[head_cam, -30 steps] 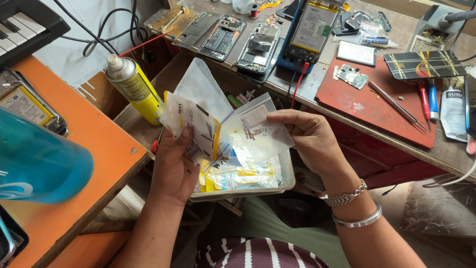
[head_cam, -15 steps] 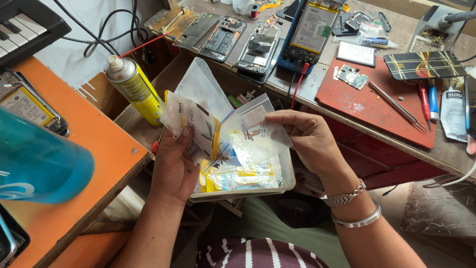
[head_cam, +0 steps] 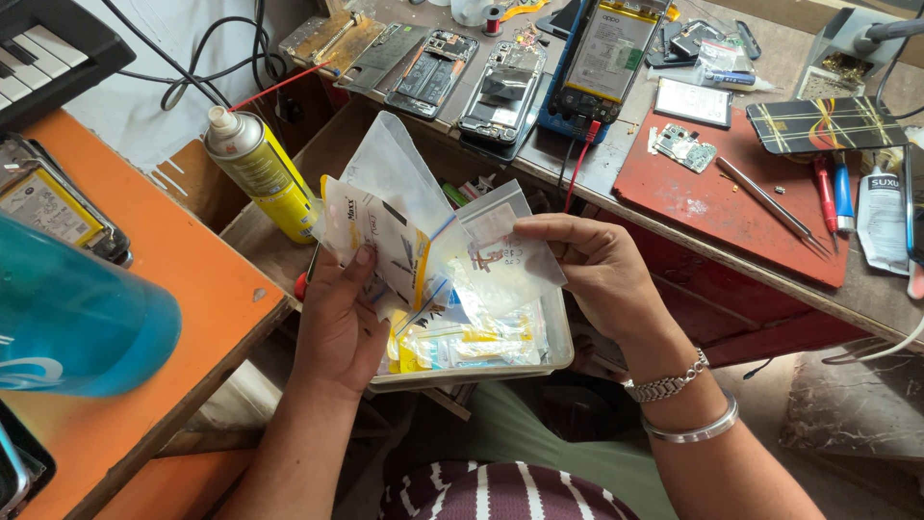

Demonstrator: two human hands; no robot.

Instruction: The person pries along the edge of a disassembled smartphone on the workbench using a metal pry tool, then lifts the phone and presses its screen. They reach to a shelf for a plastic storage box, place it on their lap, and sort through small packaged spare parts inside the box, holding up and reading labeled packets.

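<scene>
A blue bottle [head_cam: 67, 323] lies on an orange worktop [head_cam: 207, 289] beside a yellow spray can [head_cam: 262, 173]. The left hand [head_cam: 337, 323] grips a fanned stack of small plastic packets [head_cam: 385, 226] over a shallow white tray [head_cam: 558, 351], while the right hand [head_cam: 597, 274] pinches one clear zip packet [head_cam: 505, 260]. Opened phones [head_cam: 500, 87] lie beyond.

clear plastic packets [head_cam: 438, 246], fanned, held upright
</scene>
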